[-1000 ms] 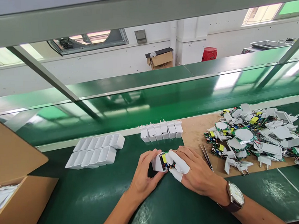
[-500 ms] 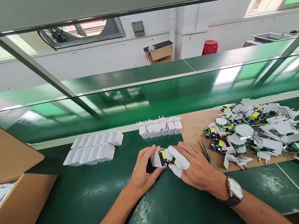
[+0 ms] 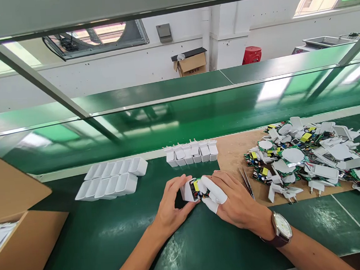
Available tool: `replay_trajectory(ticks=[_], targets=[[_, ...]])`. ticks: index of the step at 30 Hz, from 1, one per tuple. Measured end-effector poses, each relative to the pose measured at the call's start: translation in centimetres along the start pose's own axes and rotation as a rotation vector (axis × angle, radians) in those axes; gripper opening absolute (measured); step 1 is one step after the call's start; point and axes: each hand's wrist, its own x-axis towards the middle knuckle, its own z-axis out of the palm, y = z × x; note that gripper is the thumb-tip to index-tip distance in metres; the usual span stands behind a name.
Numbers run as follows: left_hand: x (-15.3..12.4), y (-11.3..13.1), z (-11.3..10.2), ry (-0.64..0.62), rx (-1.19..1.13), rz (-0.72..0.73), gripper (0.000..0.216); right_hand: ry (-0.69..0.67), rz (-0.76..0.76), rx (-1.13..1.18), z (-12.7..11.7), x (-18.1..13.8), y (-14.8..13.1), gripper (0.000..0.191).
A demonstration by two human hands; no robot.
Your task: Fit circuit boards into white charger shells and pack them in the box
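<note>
My left hand (image 3: 173,202) grips a white plastic charger housing (image 3: 187,192) between thumb and fingers, low over the green bench. Partly inside the housing's mouth sits a circuit board (image 3: 196,187) with a yellow component. My right hand (image 3: 231,193), with white finger cots on the thumb and index finger and a watch on the wrist, pinches the board's outer end. Those covered fingers hide part of the board. Beyond my hands stands a row of white housings (image 3: 187,154) with plug pins on top.
Stacked white housings (image 3: 108,180) lie left. On a brown cardboard sheet (image 3: 231,147) at right are tweezers (image 3: 247,183) and a heap of circuit boards with white plug covers (image 3: 309,158). An open carton (image 3: 35,242) stands at the left edge, and a ledge (image 3: 177,94) runs behind.
The whole view has shifted very slightly. Both hands keep the same grip on the housing and board, with no clear movement between them.
</note>
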Motion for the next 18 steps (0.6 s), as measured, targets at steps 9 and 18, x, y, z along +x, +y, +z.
replay_trajectory(ticks=[9, 18], targets=[[-0.13, -0.25, -0.01, 0.006, 0.006, 0.006, 0.073, 0.028, 0.011, -0.037, -0.26, 0.31, -0.32, 0.053], [-0.01, 0.16, 0.22, -0.037, -0.022, 0.029, 0.074, -0.001, -0.046, 0.032, 0.47, -0.22, -0.08, 0.061]])
